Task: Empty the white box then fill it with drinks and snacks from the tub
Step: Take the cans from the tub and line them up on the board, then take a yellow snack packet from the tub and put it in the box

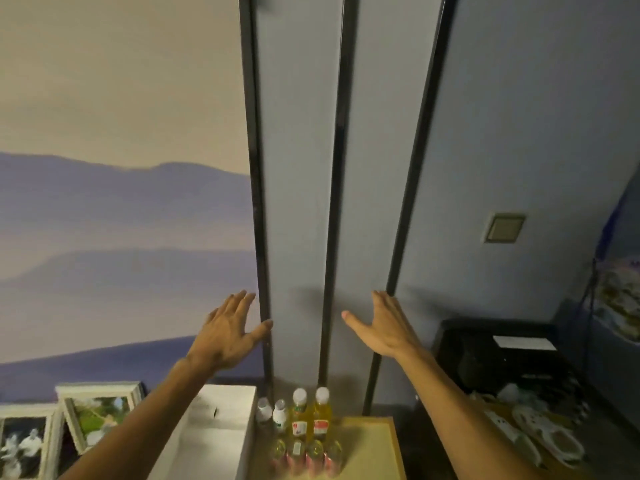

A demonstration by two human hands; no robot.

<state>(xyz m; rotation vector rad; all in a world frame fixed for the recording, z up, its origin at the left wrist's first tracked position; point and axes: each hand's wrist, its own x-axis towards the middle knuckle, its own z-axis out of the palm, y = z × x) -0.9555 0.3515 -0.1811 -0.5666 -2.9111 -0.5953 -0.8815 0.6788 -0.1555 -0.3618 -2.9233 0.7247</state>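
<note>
The head camera looks at a wall and down onto the white box point(221, 445), which sits at the bottom edge of the picture, left of the middle. It is open at the top, and the part of its inside that shows is pale and bare apart from a small dark mark.

Just to the right of the box, on a light wooden table point(370, 445), stand two small white bottles point(280, 415). Next to them, further from the box, are two yellow bottles point(299, 415) with white caps. In front of these bottles is a row of pink cans point(306, 457), blurred. To the left of the box, two white picture frames point(100, 414) stand close together.

The left hand point(228, 332) is raised well above the box, in front of the wall point(121, 202). Its back faces the camera, its fingers are straight and spread, and it holds nothing. Its forearm crosses over the left side of the box. The right hand point(384, 327) is at the same height, further right, above the bottles. It is also flat with the thumb out to the side, and it holds nothing.

Far to the right of the box are a black case point(491, 355) and a white power strip point(512, 431). A light switch point(504, 227) is on the wall above the case.
</note>
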